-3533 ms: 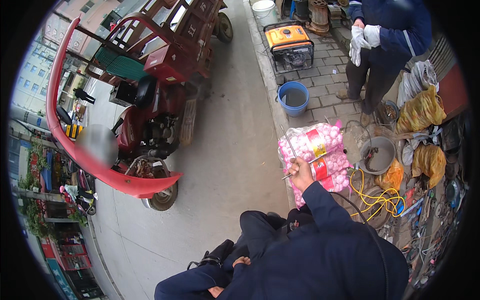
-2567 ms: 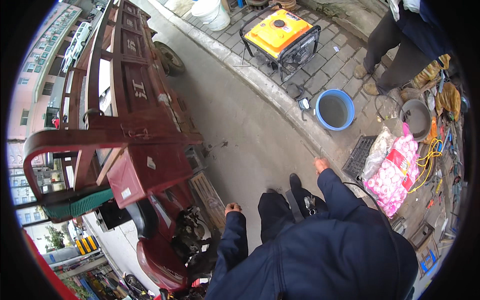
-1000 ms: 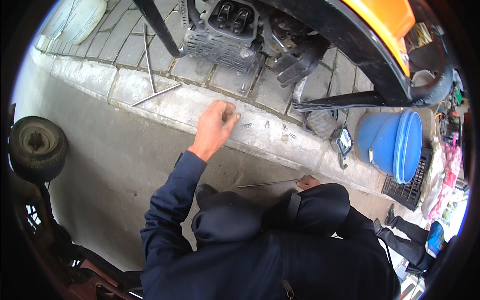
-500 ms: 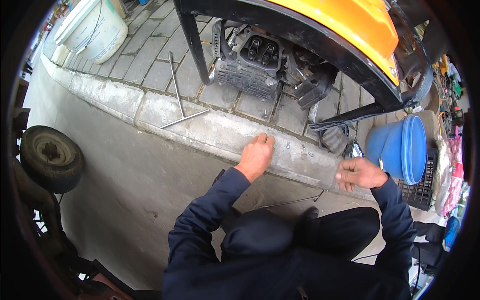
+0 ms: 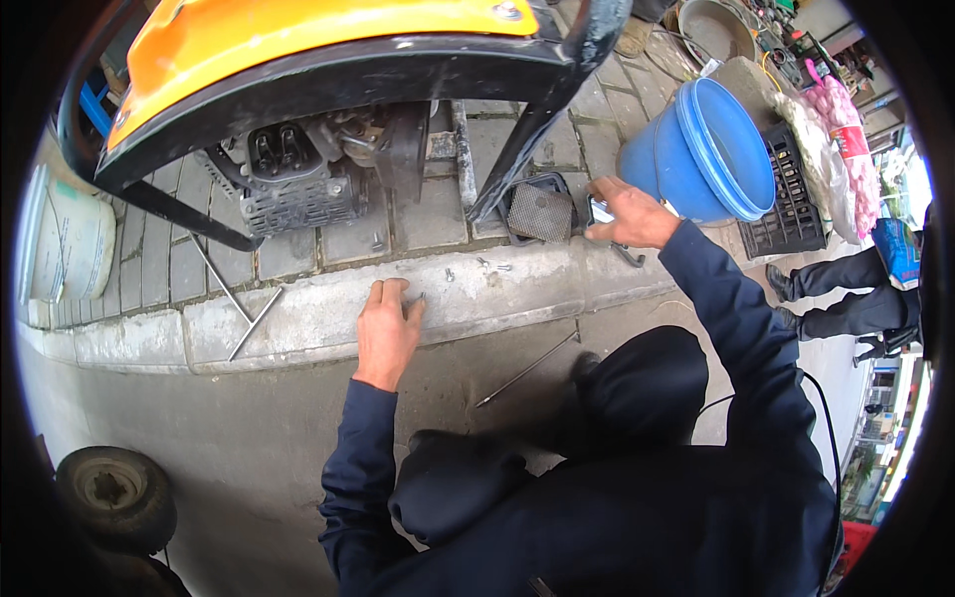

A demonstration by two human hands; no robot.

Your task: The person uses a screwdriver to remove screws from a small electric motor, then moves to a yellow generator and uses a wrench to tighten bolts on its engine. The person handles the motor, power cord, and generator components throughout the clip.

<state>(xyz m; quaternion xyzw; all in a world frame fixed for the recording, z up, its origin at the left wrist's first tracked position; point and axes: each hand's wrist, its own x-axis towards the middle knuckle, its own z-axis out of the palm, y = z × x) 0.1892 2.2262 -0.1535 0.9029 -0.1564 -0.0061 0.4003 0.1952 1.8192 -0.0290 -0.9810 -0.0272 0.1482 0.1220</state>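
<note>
My left hand (image 5: 388, 333) rests over the pale kerb, fingers bent and thumb apart from them. A small bolt (image 5: 421, 297) shows by the thumb tip, with no grip on it visible. More small bolts (image 5: 450, 275) lie just to the right on the kerb. My right hand (image 5: 634, 216) reaches to the front of the blue bucket (image 5: 652, 149), its thumb and fingers spread around a small shiny whitish item (image 5: 600, 211), partly hidden, whose kind I cannot make out. Left of that hand lies a black tray-like part with a mesh filter (image 5: 542, 214).
An orange machine (image 5: 298, 40) in a black frame (image 5: 348, 85) stands ahead, its engine (image 5: 298, 174) exposed. A T-handle wrench (image 5: 244, 316) leans on the kerb at left; a thin metal rod (image 5: 527, 370) lies before my knees. A black crate (image 5: 786, 194), white bucket (image 5: 75, 244) and wheel (image 5: 117, 493) stand around.
My view has swung to the right. My right hand has stretched forward to the shiny item by the bucket. My left hand stays at the kerb, its thumb now apart from the fingers.
</note>
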